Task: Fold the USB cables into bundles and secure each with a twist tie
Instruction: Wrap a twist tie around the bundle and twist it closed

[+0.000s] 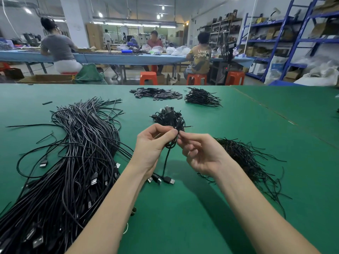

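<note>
Green table (229,208), loose USB cables (73,162), bundled cables (167,117), twist ties (245,158)

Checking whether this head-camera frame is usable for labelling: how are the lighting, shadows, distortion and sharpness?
Head view: even overhead lighting, with soft shadows of the arms on the green table; wide-angle distortion bends the table's far edge and tilts the blue shelving; the left hand, right hand and held cable bundle are sharp; the background is softer, and ceiling lamps blow out.
</note>
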Available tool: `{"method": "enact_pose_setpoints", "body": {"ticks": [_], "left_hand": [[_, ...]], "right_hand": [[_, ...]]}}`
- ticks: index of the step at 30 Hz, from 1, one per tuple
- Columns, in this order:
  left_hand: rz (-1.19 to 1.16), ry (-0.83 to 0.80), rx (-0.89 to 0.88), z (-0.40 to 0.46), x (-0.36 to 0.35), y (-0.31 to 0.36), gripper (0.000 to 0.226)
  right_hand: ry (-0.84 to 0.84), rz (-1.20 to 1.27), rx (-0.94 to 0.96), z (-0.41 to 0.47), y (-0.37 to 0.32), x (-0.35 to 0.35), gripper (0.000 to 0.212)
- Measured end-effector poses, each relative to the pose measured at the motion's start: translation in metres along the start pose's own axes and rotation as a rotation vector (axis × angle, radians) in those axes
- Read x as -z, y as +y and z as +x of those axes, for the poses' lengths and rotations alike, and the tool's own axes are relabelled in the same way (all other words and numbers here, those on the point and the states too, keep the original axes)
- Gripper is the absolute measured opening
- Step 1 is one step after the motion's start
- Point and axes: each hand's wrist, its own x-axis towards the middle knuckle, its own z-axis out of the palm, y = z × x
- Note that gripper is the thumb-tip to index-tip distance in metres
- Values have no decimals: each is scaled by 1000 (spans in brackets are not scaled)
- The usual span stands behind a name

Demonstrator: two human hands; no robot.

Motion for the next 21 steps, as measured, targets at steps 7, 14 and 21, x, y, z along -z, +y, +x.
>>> {"method": "enact_pose_setpoints", "body": {"ticks": [7,14,21], "left_hand": [[-55,55,136,4,8,0,9],[-75,31,169,4,7,-4,8],[-54,19,77,4,3,-6,9]], "right_hand": [[183,-1110,978,1,-4,19,22],[177,-1357,1192,2,-5,23,7],[-29,48,-9,8,3,9,16]]}}
